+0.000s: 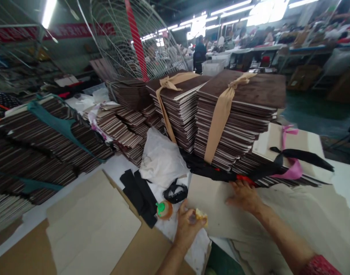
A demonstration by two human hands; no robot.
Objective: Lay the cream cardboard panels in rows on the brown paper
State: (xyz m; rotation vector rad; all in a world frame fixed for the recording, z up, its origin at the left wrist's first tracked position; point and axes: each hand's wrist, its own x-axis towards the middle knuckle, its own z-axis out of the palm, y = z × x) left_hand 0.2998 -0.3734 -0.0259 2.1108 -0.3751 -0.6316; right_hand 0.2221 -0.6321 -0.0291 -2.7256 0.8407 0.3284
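Note:
My left hand is closed around a small yellow sponge-like piece, low in the middle of the view, beside a small orange bottle with a green cap. My right hand lies flat, fingers stretched, on a beige cardboard sheet, its fingertips at the foot of a tied stack of brown boards. A red item peeks out just beyond the fingers.
Several tied stacks of brown boards crowd the table's back and left. A white plastic bag, black strips and a black ribbon coil lie in the middle. Loose cardboard sheets sit at front left. People work far behind.

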